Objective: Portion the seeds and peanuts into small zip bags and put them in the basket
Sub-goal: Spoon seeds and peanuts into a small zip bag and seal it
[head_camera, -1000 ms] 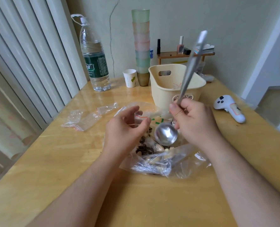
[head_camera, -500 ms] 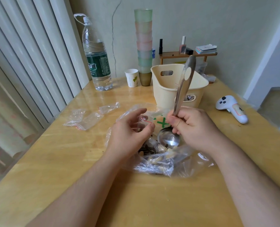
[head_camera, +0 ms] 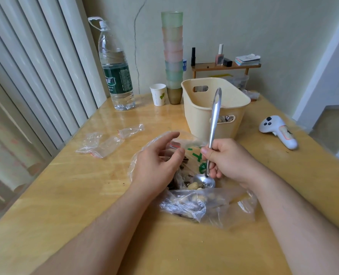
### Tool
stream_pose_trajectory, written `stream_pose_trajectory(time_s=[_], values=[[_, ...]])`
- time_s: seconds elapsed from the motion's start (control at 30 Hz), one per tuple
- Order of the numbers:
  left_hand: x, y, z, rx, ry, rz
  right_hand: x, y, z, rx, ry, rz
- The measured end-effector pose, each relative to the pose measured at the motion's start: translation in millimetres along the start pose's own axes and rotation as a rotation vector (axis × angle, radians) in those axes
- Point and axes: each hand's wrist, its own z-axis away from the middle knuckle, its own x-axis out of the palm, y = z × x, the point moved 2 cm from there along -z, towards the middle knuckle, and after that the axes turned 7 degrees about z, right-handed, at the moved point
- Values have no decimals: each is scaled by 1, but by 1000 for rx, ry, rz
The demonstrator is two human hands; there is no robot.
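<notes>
Partly done, I judge: filled bags show through the basket's [head_camera: 214, 108] near handle slot, while empty zip bags [head_camera: 103, 142] lie left on the bench [head_camera: 65, 195]. Right hand [head_camera: 227, 160] grips a ladle [head_camera: 213, 135], its bowl among striped seeds and pale peanuts [head_camera: 192, 185] in the big clear bag [head_camera: 214, 207]. Left hand [head_camera: 156, 167] hovers loosely open, holding nothing.

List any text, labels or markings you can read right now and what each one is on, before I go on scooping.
Water bottle, green label: white characters and small print, too blurred to read.
Large plastic bag: green printed strokes, partly hidden by both hands, not readable.
Paper cup: a green leaf motif, no words.
White controller: a dark mark on its handle, too small to read.
Stacked cards on the shelf: faint print, unreadable.
</notes>
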Motion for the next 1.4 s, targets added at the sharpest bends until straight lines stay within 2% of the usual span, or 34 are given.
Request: stream_pose_trajectory(time_s=[0.13, 0.37, 0.7, 0.93, 1.07, 1.2, 1.4], values=[[-2, 1, 0, 11, -28, 44, -2, -4, 2, -32, 57, -46], [-5, 2, -3, 74, -86, 33, -21, -12, 6, -105, 316, -128], [-5, -1, -3, 117, -167, -83, -46, -37, 23, -239, 629, -28], [-4, -4, -5, 132, -118, -56, -31, -62, 21, -454, 647, 285], [-4, -3, -4, 134, -101, -84, -21, -72, 22, -610, 665, 372], [-4, -3, -4, 140, -95, -133, -18, -75, 21, -644, 702, 424], [-6, 1, -5, 170, -116, -250, -12, -75, 14, -646, 638, 454]])
